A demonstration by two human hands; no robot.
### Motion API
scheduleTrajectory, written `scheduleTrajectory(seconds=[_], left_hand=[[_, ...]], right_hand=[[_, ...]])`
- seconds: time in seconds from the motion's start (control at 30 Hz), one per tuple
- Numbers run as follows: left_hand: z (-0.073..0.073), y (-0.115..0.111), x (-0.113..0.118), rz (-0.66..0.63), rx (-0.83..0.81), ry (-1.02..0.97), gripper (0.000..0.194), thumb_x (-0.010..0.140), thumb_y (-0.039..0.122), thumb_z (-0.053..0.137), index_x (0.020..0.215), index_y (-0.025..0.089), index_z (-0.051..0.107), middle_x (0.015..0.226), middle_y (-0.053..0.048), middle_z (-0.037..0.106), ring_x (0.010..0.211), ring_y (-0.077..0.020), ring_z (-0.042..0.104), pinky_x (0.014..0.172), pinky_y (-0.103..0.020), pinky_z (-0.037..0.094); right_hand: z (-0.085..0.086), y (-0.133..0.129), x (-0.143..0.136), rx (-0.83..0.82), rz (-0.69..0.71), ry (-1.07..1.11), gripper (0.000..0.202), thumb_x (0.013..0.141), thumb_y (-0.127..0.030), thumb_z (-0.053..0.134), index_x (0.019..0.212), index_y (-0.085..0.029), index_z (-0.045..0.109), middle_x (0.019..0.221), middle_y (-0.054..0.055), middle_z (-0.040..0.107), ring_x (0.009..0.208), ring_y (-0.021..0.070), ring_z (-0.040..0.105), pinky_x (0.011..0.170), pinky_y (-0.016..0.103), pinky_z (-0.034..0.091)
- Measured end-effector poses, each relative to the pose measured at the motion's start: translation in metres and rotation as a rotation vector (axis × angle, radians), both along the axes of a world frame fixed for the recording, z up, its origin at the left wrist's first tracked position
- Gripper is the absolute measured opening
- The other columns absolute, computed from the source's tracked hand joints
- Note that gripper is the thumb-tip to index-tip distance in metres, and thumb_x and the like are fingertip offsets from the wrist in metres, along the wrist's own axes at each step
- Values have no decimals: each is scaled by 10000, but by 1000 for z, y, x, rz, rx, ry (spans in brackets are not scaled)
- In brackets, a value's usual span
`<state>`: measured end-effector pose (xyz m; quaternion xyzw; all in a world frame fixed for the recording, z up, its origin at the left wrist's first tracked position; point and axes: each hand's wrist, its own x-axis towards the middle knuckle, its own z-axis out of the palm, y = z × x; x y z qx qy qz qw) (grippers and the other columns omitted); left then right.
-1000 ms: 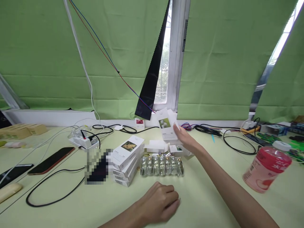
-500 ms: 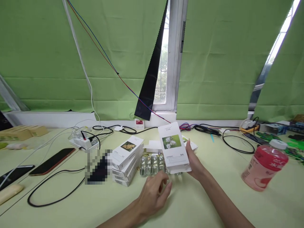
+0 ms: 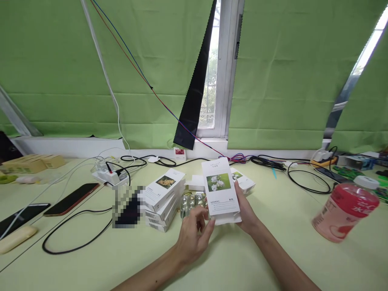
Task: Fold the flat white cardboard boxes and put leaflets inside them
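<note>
My right hand (image 3: 247, 214) is closed round the right side of a white carton (image 3: 222, 208) printed with white flowers; its fingers are mostly hidden behind it. The carton is tilted up with its front facing me, and a flap shows at its lower end. My left hand (image 3: 194, 234) has curled fingers, with thumb and forefinger at the carton's lower left corner. Behind that hand, several small clear glass bottles (image 3: 185, 204) lie in a row, partly covered. Left of them stands a stack of white cartons (image 3: 163, 194), the top one bearing a yellow flower picture.
A pink bottle (image 3: 345, 212) stands to the right. Another white carton (image 3: 246, 184) lies behind my right hand. Phones (image 3: 71, 204), a power strip (image 3: 110, 176) and black cable loops (image 3: 81, 218) spread over the left. Bundled cables (image 3: 266, 161) run along the wall.
My left hand has come up to the lower left corner of the carton, where its thumb now touches. My right hand keeps its hold, and the carton sits slightly lower. The view has shifted a little.
</note>
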<state>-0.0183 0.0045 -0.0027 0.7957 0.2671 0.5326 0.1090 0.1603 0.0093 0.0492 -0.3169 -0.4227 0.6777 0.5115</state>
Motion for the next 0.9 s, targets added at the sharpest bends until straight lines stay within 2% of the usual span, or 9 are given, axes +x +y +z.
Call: scheduleTrajectory(seconds=[0.27,0.43,0.57,0.73,0.8,0.9], left_hand=[[-1,0,1,-12,-49,24,286,973,236,543,1224,222,404,785,17,634,502,-94,505,467,-211,419],[-2,0,1,-67,-87,-18,331,972,235,551,1253,223,378,911,-36,699,494,-90,505,437,-213,400],[-6,2,0,-58,-171,-26,359,980,249,543,1295,226,371,967,-51,708,523,-92,530,453,-218,416],[-5,5,0,-29,-226,-55,387,996,298,518,1348,252,366,954,-33,686,538,-95,550,462,-216,415],[-4,6,1,-22,-235,-66,415,1001,319,515,1379,256,357,924,-25,678,538,-97,547,469,-216,415],[-3,7,1,-12,-260,-72,455,1002,345,517,1417,245,360,890,-24,676,553,-107,556,489,-222,426]], right_hand=[[-8,1,-1,-33,-123,47,717,837,-770,530,1241,-197,684,1050,112,785,1069,324,713,922,451,549],[-17,5,1,103,-349,-76,654,842,-739,577,1233,-226,686,1069,73,772,1051,298,698,876,385,554],[-13,2,0,250,-499,-236,546,910,-684,529,1152,-227,704,1077,70,752,1049,288,669,839,361,544],[-4,-5,-3,423,-568,-323,435,986,-581,469,1153,-235,673,1118,62,725,1055,272,643,866,359,521],[-4,-7,-3,431,-588,-322,427,986,-569,479,1208,-243,640,1165,64,710,1051,273,647,866,364,520],[-8,-7,-3,382,-552,-299,487,953,-589,528,1298,-250,582,1119,78,727,930,287,683,735,370,533]])
